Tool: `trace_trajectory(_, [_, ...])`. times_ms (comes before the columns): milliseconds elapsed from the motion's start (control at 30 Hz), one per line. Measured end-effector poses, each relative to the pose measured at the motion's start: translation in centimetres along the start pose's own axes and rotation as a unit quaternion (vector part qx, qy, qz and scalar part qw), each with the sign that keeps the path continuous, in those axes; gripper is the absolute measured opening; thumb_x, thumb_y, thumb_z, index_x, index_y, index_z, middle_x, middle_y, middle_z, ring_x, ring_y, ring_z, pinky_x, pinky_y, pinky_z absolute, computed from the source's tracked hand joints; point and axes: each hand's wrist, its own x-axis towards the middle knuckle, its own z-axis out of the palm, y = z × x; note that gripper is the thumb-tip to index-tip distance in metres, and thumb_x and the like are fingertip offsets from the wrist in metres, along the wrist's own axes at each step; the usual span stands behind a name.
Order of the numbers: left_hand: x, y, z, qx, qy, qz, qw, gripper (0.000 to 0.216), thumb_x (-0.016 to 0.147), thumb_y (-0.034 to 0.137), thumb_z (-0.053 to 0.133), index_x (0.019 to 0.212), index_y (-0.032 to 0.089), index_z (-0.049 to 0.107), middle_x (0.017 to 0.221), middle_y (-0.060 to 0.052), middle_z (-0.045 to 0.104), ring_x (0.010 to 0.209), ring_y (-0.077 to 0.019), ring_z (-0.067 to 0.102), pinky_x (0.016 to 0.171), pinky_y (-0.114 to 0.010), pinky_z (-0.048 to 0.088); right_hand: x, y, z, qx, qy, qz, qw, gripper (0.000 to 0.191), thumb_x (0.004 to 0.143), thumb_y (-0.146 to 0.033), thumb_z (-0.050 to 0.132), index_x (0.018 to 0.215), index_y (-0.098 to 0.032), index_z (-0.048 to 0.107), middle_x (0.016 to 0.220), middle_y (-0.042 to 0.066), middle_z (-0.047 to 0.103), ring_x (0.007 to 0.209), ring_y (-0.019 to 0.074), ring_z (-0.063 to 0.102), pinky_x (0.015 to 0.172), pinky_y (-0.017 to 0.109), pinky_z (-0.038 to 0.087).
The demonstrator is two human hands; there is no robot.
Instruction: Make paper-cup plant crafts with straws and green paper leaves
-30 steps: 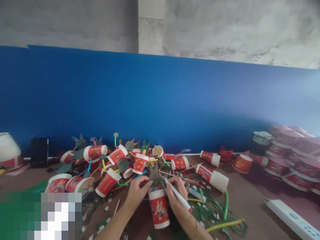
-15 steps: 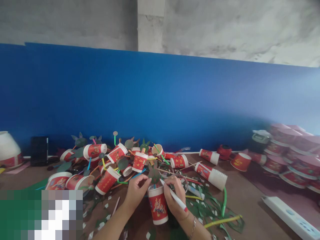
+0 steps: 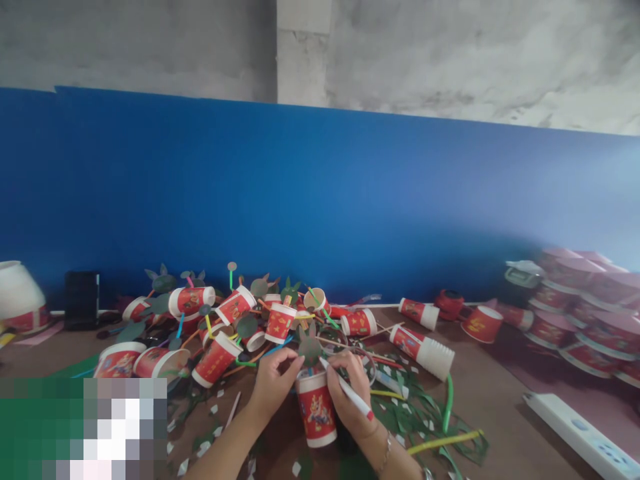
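Observation:
A red paper cup (image 3: pixel 316 410) stands upright on the brown table (image 3: pixel 500 407) right in front of me. A dark green paper cut-out (image 3: pixel 310 347) sticks up from its rim. My left hand (image 3: pixel 273 383) pinches the cut-out at the cup's left rim, fingers closed. My right hand (image 3: pixel 350 393) rests against the cup's right side and grips a white pen with a red end (image 3: pixel 347 390), its tip pointing at the cut-out.
A heap of red cups with coloured straws and green cut-outs (image 3: pixel 235 320) lies behind the hands. A stack of cups (image 3: pixel 425 353) lies on its side to the right. Green scraps (image 3: pixel 430 420), stacked red bowls (image 3: pixel 585 307) and a white power strip (image 3: pixel 580 433) are further right.
The view shifted slightly; both hands and the cup sit a little higher in the picture than a second ago. Their hold on the cut-out and pen is unchanged.

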Motion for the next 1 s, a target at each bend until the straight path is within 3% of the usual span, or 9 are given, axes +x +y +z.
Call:
trace_trajectory(467, [0.0,0.2,0.0,0.013,0.005,-0.006,1.0,0.032,0.079,0.043,0.051,0.063,0.017,0.06,0.062,-0.002,0.06,0.06,-0.0151,0.053,0.059,-0.022,0.043,0.0,0.0,0.0,-0.01,-0.009,-0.007,1.0,0.014,0.076,-0.01,0.052,0.072,-0.024,0.05,0.072,-0.001,0.061,0.07,0.0177,0.054,0.073,0.034,0.036])
trace_trajectory(733, [0.0,0.1,0.1,0.005,0.007,-0.001,1.0,0.032,0.081,0.041,0.05,0.063,0.017,0.059,0.06,-0.001,0.057,0.06,-0.0143,0.051,0.058,-0.021,0.041,0.0,-0.6,-0.6,-0.006,0.034,-0.039,0.999,0.01,0.078,-0.016,0.043,0.075,-0.024,0.048,0.069,-0.001,0.054,0.068,0.0184,0.049,0.073,0.037,0.033])
trace_trajectory(1000, [-0.3,0.6,0.0,0.046,-0.005,0.036,0.998,0.031,0.084,0.037,0.044,0.066,0.017,0.059,0.062,-0.002,0.058,0.061,-0.0144,0.051,0.06,-0.022,0.04,0.0,-1.8,0.2,-0.007,-0.01,-0.097,0.995,0.019,0.067,-0.009,0.059,0.073,-0.026,0.051,0.07,-0.004,0.063,0.067,0.0167,0.056,0.071,0.034,0.035])
